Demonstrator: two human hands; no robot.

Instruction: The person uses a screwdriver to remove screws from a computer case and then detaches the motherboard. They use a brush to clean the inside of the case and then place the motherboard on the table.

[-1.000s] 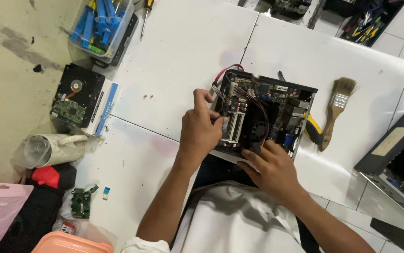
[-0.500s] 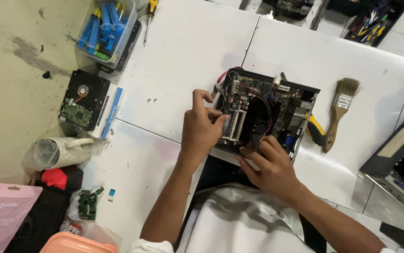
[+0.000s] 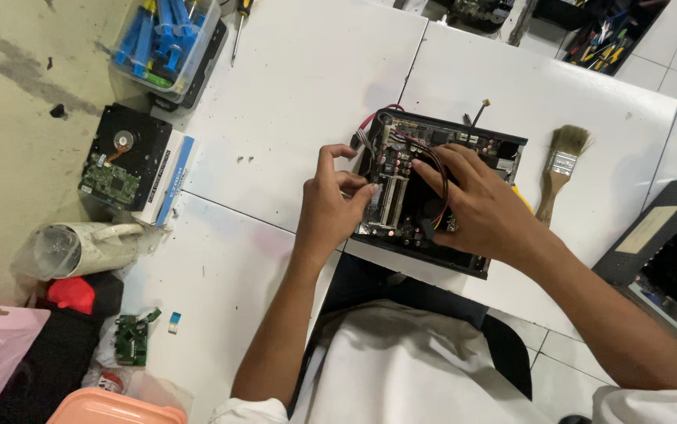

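A small open black computer case (image 3: pixel 503 145) with its circuit board exposed lies on the white table (image 3: pixel 299 86) in front of me. My left hand (image 3: pixel 334 208) rests at the case's left edge, fingertips pinched at the board near the grey ribbon cable. My right hand (image 3: pixel 479 208) lies over the middle of the board, fingers spread among the red wires; what sits under the palm is hidden.
A paintbrush (image 3: pixel 560 165) lies right of the case. At the left edge a hard drive (image 3: pixel 118 161) rests on a box, with a clear bin of blue tools (image 3: pixel 166 39) above and a screwdriver (image 3: pixel 238 27). Another open case (image 3: pixel 668 259) is at the right.
My right hand has moved up from the case's near edge onto the middle of the board. My left hand stays at the left edge. The view has shifted slightly.
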